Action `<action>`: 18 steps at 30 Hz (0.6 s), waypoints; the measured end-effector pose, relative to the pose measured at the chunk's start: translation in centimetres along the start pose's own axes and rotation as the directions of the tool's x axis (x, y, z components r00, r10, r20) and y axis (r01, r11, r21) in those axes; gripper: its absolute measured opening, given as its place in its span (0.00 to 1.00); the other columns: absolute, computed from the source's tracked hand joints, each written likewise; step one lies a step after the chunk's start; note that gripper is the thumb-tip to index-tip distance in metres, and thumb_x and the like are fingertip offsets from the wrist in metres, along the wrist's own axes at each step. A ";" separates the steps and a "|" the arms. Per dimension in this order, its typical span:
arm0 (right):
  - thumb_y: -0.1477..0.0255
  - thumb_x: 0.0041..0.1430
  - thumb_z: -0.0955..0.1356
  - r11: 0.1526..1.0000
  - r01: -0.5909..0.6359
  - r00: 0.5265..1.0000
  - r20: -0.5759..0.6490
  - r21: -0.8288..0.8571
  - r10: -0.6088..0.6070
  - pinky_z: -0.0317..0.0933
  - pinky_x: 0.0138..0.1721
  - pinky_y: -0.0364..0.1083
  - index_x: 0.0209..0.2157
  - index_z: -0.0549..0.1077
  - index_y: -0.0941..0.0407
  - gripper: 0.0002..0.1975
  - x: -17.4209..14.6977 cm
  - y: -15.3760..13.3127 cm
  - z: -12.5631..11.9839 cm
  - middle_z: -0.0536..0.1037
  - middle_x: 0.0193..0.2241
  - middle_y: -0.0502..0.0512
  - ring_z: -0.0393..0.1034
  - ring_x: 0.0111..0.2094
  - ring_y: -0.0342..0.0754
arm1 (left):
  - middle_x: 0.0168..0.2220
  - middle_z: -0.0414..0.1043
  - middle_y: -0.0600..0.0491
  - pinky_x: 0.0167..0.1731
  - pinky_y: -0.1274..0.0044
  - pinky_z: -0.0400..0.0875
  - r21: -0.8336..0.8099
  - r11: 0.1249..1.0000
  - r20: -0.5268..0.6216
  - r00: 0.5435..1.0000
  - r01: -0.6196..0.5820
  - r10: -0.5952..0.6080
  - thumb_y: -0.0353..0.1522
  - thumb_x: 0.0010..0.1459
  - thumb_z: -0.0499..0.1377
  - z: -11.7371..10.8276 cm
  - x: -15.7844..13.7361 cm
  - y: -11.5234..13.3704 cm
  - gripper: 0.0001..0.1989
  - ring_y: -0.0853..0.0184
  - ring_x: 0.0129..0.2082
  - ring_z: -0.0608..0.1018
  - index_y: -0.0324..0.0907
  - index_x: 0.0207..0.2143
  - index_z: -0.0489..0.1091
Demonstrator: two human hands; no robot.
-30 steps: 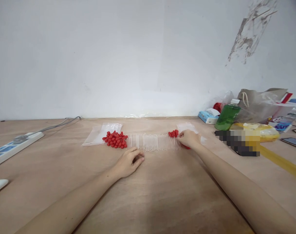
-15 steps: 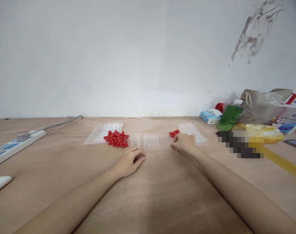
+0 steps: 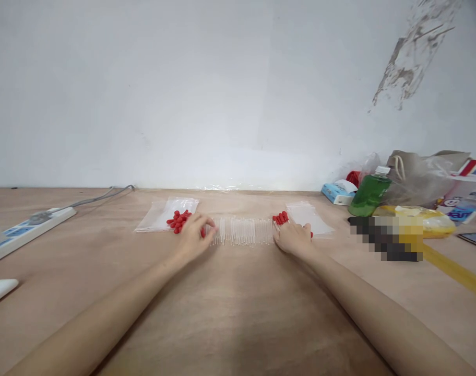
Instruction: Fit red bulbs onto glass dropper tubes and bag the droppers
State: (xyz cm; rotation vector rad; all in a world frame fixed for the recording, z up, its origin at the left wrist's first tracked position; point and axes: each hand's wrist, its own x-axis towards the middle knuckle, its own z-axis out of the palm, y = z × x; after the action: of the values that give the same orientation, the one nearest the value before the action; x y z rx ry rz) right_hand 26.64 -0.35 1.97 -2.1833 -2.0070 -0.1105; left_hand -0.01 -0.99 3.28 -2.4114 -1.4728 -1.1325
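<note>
My left hand (image 3: 193, 236) is over the right side of a pile of small red teardrop-shaped pieces (image 3: 178, 222). Its fingers curve with a gap to the thumb, and a red piece shows behind them. To its right, thin clear tubes (image 3: 242, 231) lie side by side in a row. At the row's right end my right hand (image 3: 293, 237) rests low, fingers stretched toward the tubes, with no held thing visible. Several red pieces (image 3: 280, 218) lie just beyond these fingers. One more red piece (image 3: 311, 235) shows at that hand's right edge.
Clear plastic bags lie behind on the left (image 3: 155, 215) and right (image 3: 309, 218). A white power strip (image 3: 61, 215) is far left. Tissues (image 3: 338, 192), a green bottle (image 3: 370, 193), a yellow packet (image 3: 429, 222) and a phone (image 3: 475, 240) crowd the right side.
My left hand has moved left and away from me, from in front of the tubes to over the red pile. My right hand has gone from a pinch to stretched fingers, slightly lower.
</note>
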 end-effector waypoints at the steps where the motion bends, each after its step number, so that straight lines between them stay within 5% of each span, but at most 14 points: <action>1: 0.69 0.57 0.56 1.000 -0.014 1.000 -0.001 0.016 0.014 0.46 0.37 0.54 0.29 0.70 0.59 0.15 0.2 0.1 -0.1 0.74 0.29 0.64 0.69 0.32 0.56 | 0.32 0.68 0.51 0.39 0.74 0.64 0.077 0.996 -0.010 0.999 0.042 -0.041 0.35 0.54 0.51 -0.6 1.2 -0.8 0.09 0.64 0.37 0.70 0.41 0.29 0.67; 3: 0.68 0.58 0.54 0.998 -0.039 0.999 -0.008 0.054 0.040 0.47 0.37 0.53 0.31 0.68 0.61 0.16 0.6 0.2 -0.4 0.74 0.29 0.64 0.69 0.31 0.55 | 0.36 0.70 0.49 0.42 0.73 0.63 0.238 0.963 0.055 0.988 0.124 -0.141 0.36 0.53 0.52 -1.6 3.8 -2.7 0.11 0.62 0.42 0.69 0.40 0.33 0.69; 5: 0.70 0.59 0.53 0.995 -0.043 0.999 -0.027 0.092 0.046 0.47 0.38 0.52 0.35 0.65 0.62 0.15 0.7 0.3 -0.9 0.74 0.28 0.64 0.69 0.31 0.54 | 0.44 0.70 0.49 0.43 0.75 0.62 0.377 0.914 0.264 0.929 0.150 -0.261 0.37 0.52 0.52 -2.3 6.1 -4.3 0.15 0.61 0.45 0.69 0.41 0.40 0.69; 8: 0.71 0.60 0.52 0.990 0.000 0.997 -0.079 0.140 0.011 0.46 0.39 0.50 0.38 0.61 0.62 0.13 0.3 0.2 -1.4 0.74 0.29 0.61 0.68 0.31 0.52 | 0.40 0.74 0.51 0.36 0.77 0.65 0.437 0.887 0.410 0.846 0.147 -0.342 0.41 0.47 0.56 -2.2 8.3 -5.9 0.16 0.62 0.38 0.74 0.43 0.37 0.72; 14: 0.72 0.61 0.52 0.925 0.336 0.895 -0.366 0.180 -0.254 0.45 0.43 0.49 0.43 0.61 0.58 0.13 -2.7 0.0 -0.3 0.75 0.32 0.58 0.66 0.33 0.50 | 0.32 0.76 0.50 0.32 0.77 0.65 0.516 0.844 0.432 0.806 0.147 -0.405 0.40 0.43 0.58 -0.8 8.6 -6.2 0.11 0.61 0.35 0.75 0.45 0.26 0.74; 18: 0.73 0.62 0.53 0.886 0.442 0.834 -0.427 0.141 -0.349 0.44 0.44 0.49 0.45 0.64 0.58 0.14 -4.4 -0.1 1.1 0.75 0.35 0.58 0.66 0.37 0.50 | 0.33 0.75 0.48 0.31 0.76 0.65 0.542 0.826 0.396 0.819 0.157 -0.416 0.35 0.45 0.55 -0.5 8.2 -5.9 0.09 0.60 0.35 0.75 0.44 0.27 0.74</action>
State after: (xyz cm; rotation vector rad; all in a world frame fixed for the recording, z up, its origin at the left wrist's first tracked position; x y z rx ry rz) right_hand 26.07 -4.48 0.14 -1.4337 -2.0752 -0.3189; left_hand -2.91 7.95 7.16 -2.2272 -2.0377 -0.0744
